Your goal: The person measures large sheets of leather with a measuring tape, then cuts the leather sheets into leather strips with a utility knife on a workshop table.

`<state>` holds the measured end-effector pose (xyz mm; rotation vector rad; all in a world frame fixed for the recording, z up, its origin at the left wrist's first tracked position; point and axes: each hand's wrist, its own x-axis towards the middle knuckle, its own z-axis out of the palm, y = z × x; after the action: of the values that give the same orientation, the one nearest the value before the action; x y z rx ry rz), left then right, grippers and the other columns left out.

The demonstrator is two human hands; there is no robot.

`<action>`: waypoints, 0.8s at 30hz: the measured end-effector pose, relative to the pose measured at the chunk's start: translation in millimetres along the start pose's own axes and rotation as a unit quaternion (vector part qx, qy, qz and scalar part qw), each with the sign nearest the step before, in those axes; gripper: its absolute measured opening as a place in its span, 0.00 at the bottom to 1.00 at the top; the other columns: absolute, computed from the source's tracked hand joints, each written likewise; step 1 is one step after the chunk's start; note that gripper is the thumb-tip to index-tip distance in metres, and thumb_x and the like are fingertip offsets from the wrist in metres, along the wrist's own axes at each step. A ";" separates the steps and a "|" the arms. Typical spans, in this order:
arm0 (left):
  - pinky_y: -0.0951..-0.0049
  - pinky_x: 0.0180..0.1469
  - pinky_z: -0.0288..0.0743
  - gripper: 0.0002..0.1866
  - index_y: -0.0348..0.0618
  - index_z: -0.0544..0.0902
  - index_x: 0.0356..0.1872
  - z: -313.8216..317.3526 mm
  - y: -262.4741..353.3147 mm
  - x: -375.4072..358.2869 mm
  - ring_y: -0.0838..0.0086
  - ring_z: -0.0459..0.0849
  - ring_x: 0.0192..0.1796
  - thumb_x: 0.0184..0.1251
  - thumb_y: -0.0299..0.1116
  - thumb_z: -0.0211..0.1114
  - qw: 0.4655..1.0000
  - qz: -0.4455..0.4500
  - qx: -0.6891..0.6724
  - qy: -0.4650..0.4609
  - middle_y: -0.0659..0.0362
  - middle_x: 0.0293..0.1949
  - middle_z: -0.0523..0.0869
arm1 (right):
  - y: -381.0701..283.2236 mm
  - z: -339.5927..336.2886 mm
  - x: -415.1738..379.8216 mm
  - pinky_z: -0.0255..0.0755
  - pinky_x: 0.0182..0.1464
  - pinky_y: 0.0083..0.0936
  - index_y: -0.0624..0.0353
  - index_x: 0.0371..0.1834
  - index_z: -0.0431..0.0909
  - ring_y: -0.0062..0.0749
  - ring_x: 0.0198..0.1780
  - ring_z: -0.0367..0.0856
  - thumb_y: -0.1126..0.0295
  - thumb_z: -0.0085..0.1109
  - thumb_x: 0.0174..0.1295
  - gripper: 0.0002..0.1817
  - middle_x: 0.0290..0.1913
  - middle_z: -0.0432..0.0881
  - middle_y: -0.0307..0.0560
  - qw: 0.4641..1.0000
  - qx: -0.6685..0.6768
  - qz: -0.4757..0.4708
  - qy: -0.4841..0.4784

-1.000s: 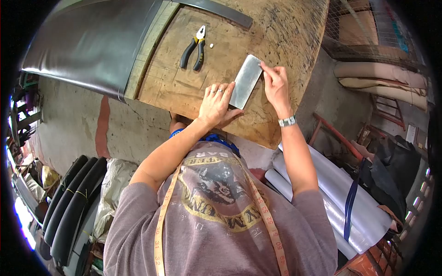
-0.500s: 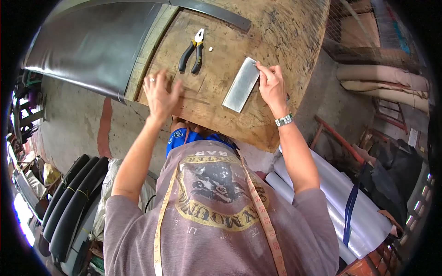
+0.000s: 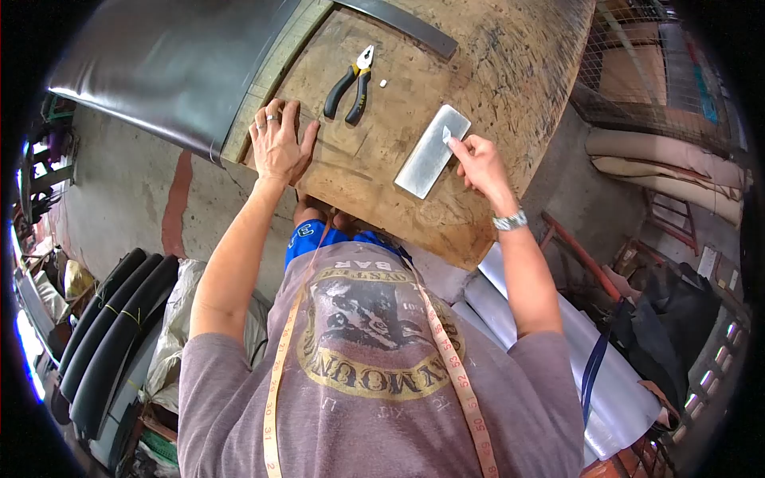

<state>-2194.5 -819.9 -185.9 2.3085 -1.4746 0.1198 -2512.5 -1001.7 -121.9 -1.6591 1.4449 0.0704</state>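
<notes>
My left hand (image 3: 279, 147) lies with its fingers spread at the near-left part of the wooden table (image 3: 351, 171), beside a pale strip (image 3: 259, 92). A small light blade-like piece (image 3: 447, 135) is pinched between the thumb and finger of my right hand (image 3: 482, 165), over the upper half of a flat grey metal-like block (image 3: 433, 151). Pliers with black and yellow handles (image 3: 351, 88) rest on the table between and beyond my hands, jaws pointing away. A tiny white piece (image 3: 383, 83) is just right of them.
Black sheet material (image 3: 167, 68) covers the left side. A dark flat bar (image 3: 402, 26) lies at the far edge. Black rolls (image 3: 119, 334) stand low on the left, silvery rolls (image 3: 590, 374) low on the right. Beige rolls (image 3: 669, 163) and a red metal frame (image 3: 582, 255) are at right.
My left hand, blurred before, now rests on the table. My right hand has moved from the block's upper right edge to over its surface. The view has shifted slightly.
</notes>
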 end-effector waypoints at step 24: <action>0.50 0.69 0.64 0.29 0.47 0.77 0.64 2.2 -1.7 7.1 0.52 0.70 0.67 0.67 0.49 0.70 1.000 0.001 0.021 -0.002 0.52 0.64 0.74 | 31.0 22.0 4.3 0.65 0.16 0.22 0.57 0.23 0.71 0.20 0.14 0.74 0.46 0.69 0.68 0.28 0.16 0.77 0.39 0.993 -0.011 -0.108 0.052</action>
<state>-2190.2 -826.1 -186.4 2.3420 -1.4915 0.1481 -2525.5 -987.9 -155.1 -1.8514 1.3363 -0.1239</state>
